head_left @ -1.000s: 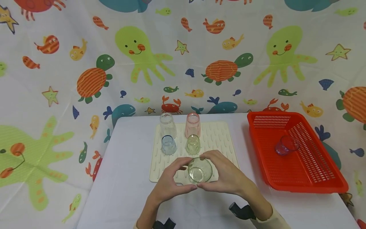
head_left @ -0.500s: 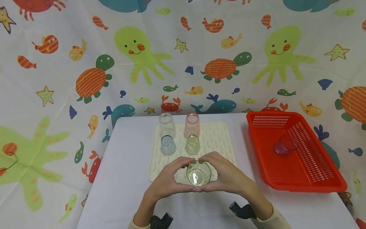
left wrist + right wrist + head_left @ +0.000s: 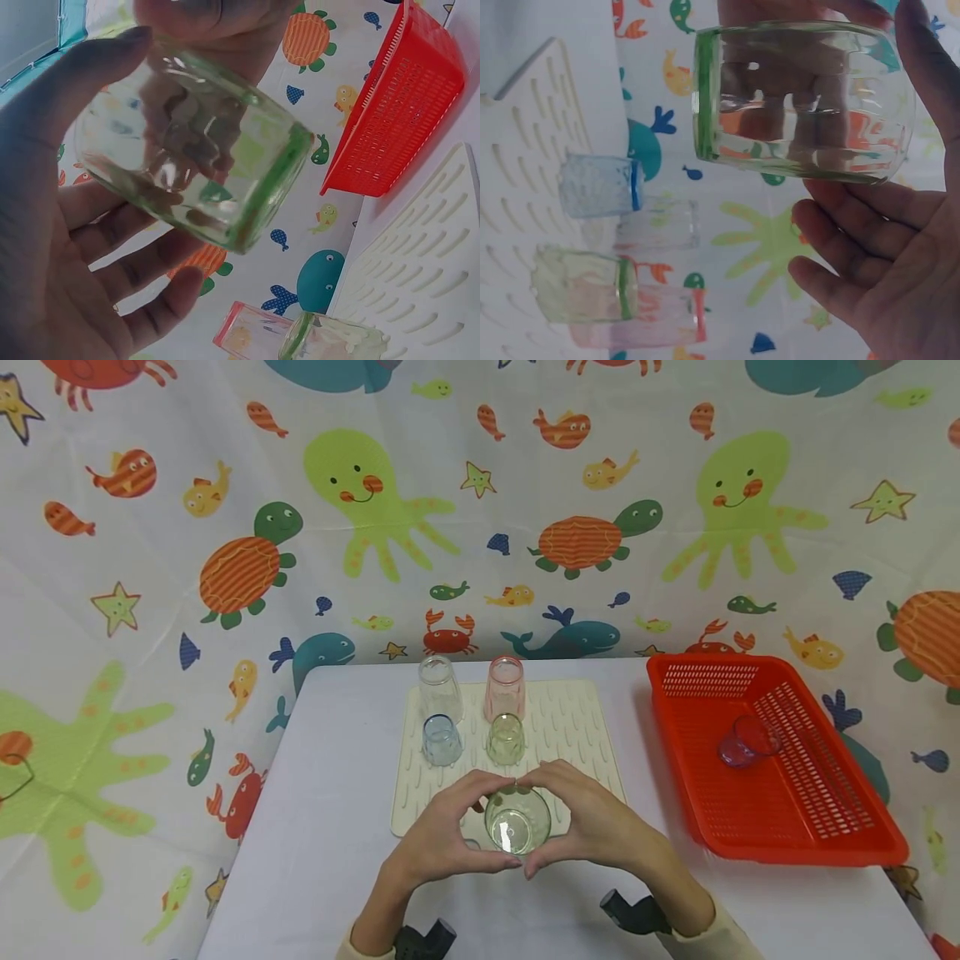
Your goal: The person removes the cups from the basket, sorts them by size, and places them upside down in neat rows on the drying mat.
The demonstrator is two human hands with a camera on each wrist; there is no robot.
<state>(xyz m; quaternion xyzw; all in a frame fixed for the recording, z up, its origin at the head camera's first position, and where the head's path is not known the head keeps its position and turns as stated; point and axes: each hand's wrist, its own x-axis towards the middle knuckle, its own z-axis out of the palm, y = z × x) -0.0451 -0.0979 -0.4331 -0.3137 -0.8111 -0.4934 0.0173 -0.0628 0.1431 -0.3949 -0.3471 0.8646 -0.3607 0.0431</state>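
A clear green-tinted glass (image 3: 517, 821) is held between both hands over the front of the ribbed mat (image 3: 570, 727). My left hand (image 3: 444, 833) curls round its left side and my right hand (image 3: 596, 822) grips the right side. The wrist views show the glass's thick green end facing the mat. Behind it on the mat stand a small green glass (image 3: 506, 740), a small blue glass (image 3: 442, 742), a tall clear glass (image 3: 441, 692) and a tall pink glass (image 3: 506, 689). In the right wrist view, the small blue glass (image 3: 604, 186) has its coloured end away from the mat.
To the right stands a red perforated basket (image 3: 795, 822) with a purple glass (image 3: 750, 742) lying inside. The white-covered table (image 3: 315, 827) backs onto a curtain (image 3: 480, 568) printed with sea animals.
The held glass has shifted slightly toward me and its tilt has changed between the hands. My right thumb has parted from the left thumb. The other glasses and the basket are unmoved.
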